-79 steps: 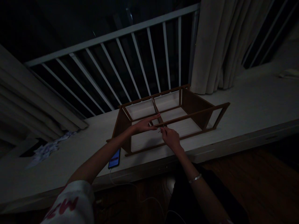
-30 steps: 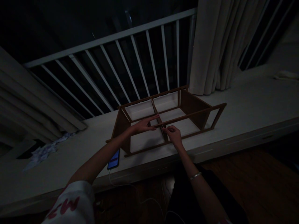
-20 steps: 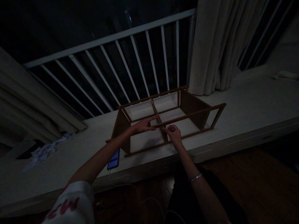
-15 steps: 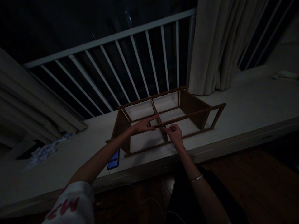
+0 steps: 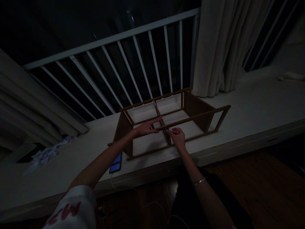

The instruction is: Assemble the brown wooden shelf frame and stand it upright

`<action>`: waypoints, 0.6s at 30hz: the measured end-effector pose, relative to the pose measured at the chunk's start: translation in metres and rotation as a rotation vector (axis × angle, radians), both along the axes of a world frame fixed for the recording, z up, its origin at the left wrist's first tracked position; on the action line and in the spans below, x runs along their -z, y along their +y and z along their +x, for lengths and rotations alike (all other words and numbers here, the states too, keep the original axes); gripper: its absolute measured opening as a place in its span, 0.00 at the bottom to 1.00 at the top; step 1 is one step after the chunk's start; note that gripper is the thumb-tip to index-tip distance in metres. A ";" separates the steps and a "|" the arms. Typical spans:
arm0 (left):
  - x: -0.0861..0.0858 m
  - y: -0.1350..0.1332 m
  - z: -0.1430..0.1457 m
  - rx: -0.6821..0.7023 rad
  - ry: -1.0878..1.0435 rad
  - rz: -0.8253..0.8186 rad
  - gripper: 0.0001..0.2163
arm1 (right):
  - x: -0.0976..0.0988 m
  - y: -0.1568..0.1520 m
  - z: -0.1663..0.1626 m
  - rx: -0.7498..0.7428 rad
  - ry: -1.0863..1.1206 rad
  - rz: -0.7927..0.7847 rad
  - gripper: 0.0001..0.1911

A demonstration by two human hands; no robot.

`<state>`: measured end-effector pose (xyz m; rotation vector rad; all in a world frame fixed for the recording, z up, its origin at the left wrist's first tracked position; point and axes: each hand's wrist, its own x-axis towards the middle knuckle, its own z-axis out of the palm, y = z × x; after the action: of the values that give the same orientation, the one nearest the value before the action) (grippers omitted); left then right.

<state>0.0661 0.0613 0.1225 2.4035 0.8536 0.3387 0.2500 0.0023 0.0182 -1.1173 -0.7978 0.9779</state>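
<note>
A brown wooden shelf frame [image 5: 197, 116] lies on its side on the pale ledge, with a board across its middle. My left hand [image 5: 145, 128] reaches to the front rail near that middle board, its fingers stretched out and the thumb apart below them. Just right of it, my right hand [image 5: 177, 136] is closed in a pinch close to the joint of rail and middle board. Whatever its fingertips hold is too small and dark to make out.
A phone [image 5: 116, 163] with a lit screen and a white cable [image 5: 128, 189] lies by the frame's left end. White railings [image 5: 135, 33] stand behind, between curtains [image 5: 212, 47]. Crumpled cloth or paper [image 5: 45, 156] is on the left of the ledge [image 5: 252, 108].
My right hand and wrist have shifted very slightly, still pinching at the same joint. My left hand and the shelf frame stay where they were.
</note>
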 end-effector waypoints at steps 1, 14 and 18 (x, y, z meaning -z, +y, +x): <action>0.000 0.000 0.000 -0.002 0.003 0.000 0.36 | 0.000 0.000 0.000 0.004 -0.014 -0.019 0.26; -0.001 -0.002 0.000 -0.003 0.022 0.013 0.35 | -0.004 -0.002 -0.003 0.024 0.034 -0.006 0.24; -0.002 -0.002 0.000 -0.006 0.021 0.010 0.36 | -0.007 -0.004 -0.005 0.037 0.028 0.043 0.24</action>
<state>0.0665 0.0593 0.1242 2.4178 0.8705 0.3213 0.2452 -0.0013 0.0254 -1.0757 -0.7701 0.9396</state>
